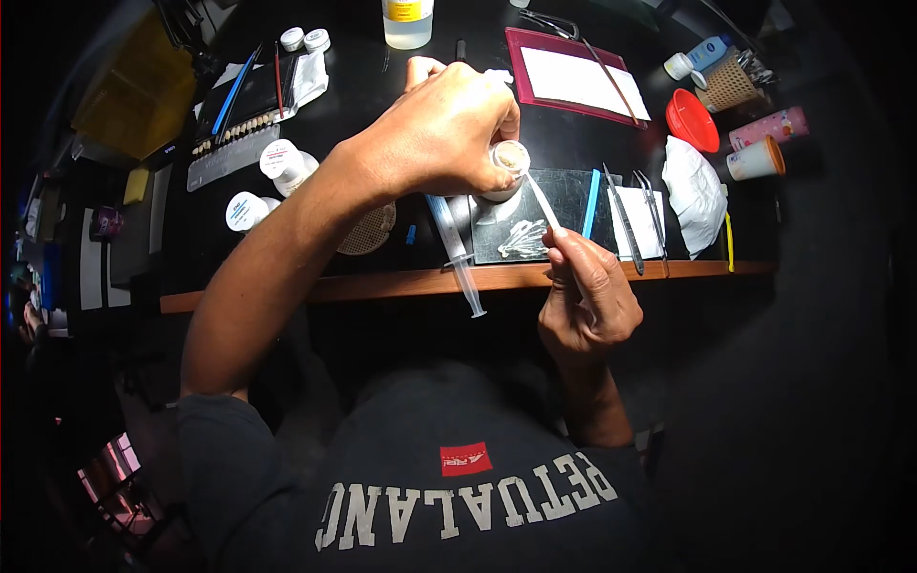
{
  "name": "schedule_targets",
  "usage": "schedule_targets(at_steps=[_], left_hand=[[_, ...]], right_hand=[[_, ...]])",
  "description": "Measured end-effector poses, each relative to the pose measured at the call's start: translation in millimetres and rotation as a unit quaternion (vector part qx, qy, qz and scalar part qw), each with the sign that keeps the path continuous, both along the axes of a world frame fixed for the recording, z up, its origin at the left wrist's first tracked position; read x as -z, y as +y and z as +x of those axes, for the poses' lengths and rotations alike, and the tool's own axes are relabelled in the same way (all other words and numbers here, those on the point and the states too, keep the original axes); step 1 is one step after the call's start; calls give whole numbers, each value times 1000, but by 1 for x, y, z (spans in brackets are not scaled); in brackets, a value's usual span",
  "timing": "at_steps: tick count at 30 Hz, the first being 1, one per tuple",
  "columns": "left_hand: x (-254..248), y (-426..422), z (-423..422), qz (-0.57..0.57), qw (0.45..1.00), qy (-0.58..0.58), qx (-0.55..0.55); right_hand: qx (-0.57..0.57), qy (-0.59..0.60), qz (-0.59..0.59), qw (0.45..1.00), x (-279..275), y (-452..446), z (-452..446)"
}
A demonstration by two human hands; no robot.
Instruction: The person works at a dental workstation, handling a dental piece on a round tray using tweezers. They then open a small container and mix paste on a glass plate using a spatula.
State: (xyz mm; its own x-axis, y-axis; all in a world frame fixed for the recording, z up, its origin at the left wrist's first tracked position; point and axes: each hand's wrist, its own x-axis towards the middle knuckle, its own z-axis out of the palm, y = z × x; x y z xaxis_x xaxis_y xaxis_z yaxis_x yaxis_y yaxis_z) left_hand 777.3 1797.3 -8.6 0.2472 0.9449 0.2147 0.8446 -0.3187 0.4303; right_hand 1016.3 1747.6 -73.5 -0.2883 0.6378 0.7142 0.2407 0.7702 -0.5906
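Note:
My left hand is closed around a small open jar, tilted so that its mouth and pale contents show. In my right hand, near the table's front edge, a thin white spatula is pinched, its far end at the jar's rim. Below the jar lies a dark glass slab with white smears on it. A clear syringe lies left of the slab, sticking out over the table edge. On the slab's right side rests a blue stick.
Tweezers and a metal tool lie right of the slab, beside a crumpled white bag and a red bowl. White-capped bottles stand at the left. A magenta tray and a clear bottle are farther back.

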Motion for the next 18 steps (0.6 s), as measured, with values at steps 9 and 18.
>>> schedule_targets(at_steps=[9, 18], left_hand=[[-2, 0, 0, -8, 1000, 0, 1], [-6, 1, 1, -43, 999, -6, 2]], right_hand=[[5, 27, -55, 998, -8, 4, 2], [-28, 219, -285, 933, -4, 16, -5]])
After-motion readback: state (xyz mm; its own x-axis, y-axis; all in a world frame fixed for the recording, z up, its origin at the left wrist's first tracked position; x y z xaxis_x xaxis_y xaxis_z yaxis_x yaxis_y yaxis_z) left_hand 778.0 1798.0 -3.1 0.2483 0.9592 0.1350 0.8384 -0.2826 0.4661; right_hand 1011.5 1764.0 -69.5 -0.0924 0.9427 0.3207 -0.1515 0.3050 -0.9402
